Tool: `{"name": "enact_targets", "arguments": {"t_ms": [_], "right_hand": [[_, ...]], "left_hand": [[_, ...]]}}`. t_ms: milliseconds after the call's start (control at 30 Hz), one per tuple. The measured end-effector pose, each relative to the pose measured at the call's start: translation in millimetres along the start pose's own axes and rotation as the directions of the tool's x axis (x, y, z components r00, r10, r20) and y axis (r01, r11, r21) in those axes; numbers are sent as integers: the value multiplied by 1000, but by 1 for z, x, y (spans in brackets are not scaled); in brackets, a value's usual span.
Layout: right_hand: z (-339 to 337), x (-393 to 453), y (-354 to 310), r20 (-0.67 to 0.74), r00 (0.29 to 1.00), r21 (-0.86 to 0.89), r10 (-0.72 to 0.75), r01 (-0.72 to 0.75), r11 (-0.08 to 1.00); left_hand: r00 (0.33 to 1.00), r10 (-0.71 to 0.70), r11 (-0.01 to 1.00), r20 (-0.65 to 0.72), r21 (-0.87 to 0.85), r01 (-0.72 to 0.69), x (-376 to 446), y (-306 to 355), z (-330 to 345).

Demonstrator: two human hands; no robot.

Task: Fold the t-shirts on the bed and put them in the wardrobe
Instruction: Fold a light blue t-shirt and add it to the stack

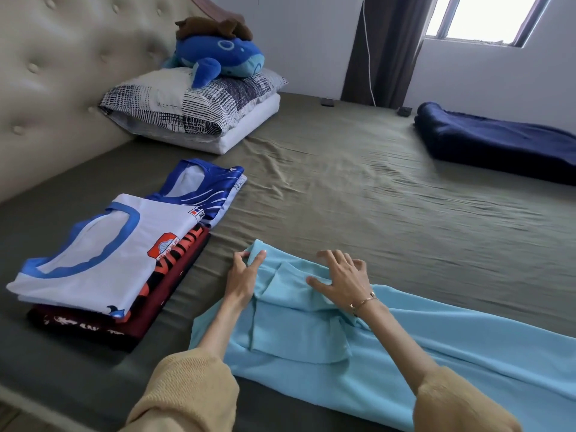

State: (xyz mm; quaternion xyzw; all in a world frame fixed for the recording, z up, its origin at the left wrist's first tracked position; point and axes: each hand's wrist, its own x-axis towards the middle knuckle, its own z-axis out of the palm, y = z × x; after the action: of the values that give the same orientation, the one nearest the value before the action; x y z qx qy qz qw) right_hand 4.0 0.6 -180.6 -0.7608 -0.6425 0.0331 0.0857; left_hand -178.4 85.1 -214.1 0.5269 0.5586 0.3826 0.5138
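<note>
Both hands work on a light blue t-shirt (389, 363) spread across the near edge of the bed (343, 188).

The left hand (241, 271) pinches the shirt's far-left corner between thumb and fingers, while the right hand (341, 280) rests on the cloth just beside it, fingers curled and gathering a bunched fold of the fabric; a thin bracelet (363, 302) circles that wrist. Left of the light blue t-shirt sits a stack of folded shirts (103, 275): a white one with blue collar trim on top, dark red ones beneath, and a blue-and-white jersey (205, 190) lying just beyond the stack. Farther from the shirt, against the padded headboard (62, 73), two pillows (193, 110) carry a blue plush whale (218, 59). A folded navy blanket (498, 141) lies well apart, on the far right of the bed.
</note>
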Motion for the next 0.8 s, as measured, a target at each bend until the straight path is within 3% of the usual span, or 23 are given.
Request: {"name": "enact_targets", "arguments": {"t_ms": [167, 333, 467, 633, 700, 800], "right_hand": [[2, -35, 34, -101, 994, 140, -32, 46, 989], [5, -60, 33, -244, 961, 175, -131, 176, 969], [5, -64, 24, -84, 988, 80, -130, 137, 987], [-2, -65, 15, -69, 995, 77, 65, -59, 995], [-6, -70, 15, -132, 990, 49, 44, -37, 998], [1, -75, 21, -206, 976, -157, -73, 41, 987]], "left_hand": [[998, 33, 996, -46, 82, -29, -17, 16, 9], [993, 36, 940, -112, 342, 5, -38, 19, 10], [999, 30, 819, -21, 573, -13, -54, 18, 2], [999, 40, 811, -31, 584, -14, -50, 15, -11], [999, 25, 820, -47, 572, 7, -48, 15, -15], [999, 18, 783, -38, 622, 10, -48, 16, -20]]}}
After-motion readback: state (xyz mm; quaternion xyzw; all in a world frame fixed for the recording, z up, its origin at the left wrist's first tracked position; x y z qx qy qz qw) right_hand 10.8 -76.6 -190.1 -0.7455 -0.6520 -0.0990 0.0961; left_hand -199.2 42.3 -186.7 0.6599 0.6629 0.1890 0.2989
